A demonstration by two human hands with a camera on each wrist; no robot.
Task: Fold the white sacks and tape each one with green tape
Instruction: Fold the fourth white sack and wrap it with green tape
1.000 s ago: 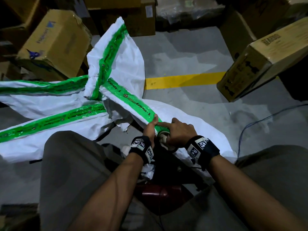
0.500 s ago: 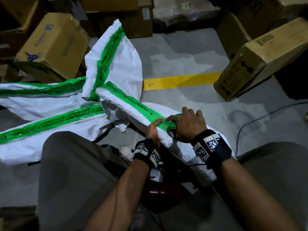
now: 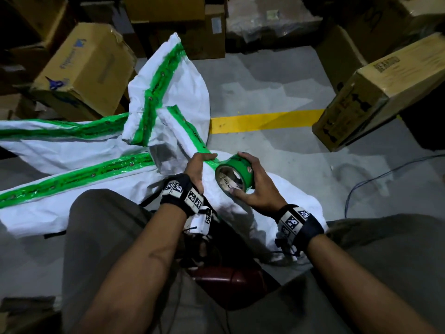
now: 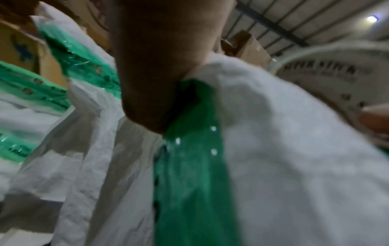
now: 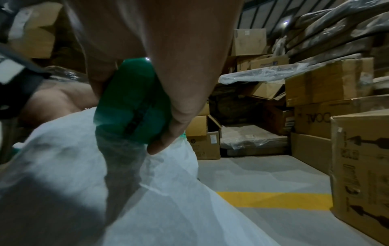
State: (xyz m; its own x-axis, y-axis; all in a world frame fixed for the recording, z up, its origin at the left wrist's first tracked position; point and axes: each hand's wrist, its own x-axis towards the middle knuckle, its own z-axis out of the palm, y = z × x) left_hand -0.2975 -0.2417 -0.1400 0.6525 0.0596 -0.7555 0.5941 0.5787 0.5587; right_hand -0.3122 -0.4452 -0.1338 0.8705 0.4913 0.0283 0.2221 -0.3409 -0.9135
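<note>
The right hand (image 3: 255,186) has its grip wrapped round the roll of green tape (image 3: 234,175), thumb at the near edge of the cardboard core and fingers curled over the far green rim; the right wrist view shows the same hold, fingers (image 5: 179,93) clamped across the roll's green face (image 5: 130,103) just above white cloth. Just left of that grip, the left hand (image 3: 196,169) pinches the folded white sack (image 3: 240,208), thumb lying along the strip of green tape (image 3: 209,161) that runs from the roll onto the sack, fingers tucked beneath the fold; the left wrist view, blurred, shows the thumb (image 4: 155,66) pressed on the green strip (image 4: 189,149) with the roll's core at the right edge. The sack hangs from both grips and drapes down between the person's knees to the grey floor (image 3: 277,92). Beyond the left grip the taped strip climbs toward a raised, crumpled sack (image 3: 178,92) with its own green band. Left of that, two more taped sacks (image 3: 60,189) lie flat on the floor. Past the right grip a yellow line (image 3: 265,120) crosses the floor, and cardboard boxes (image 3: 86,68) stand around the far side.
</note>
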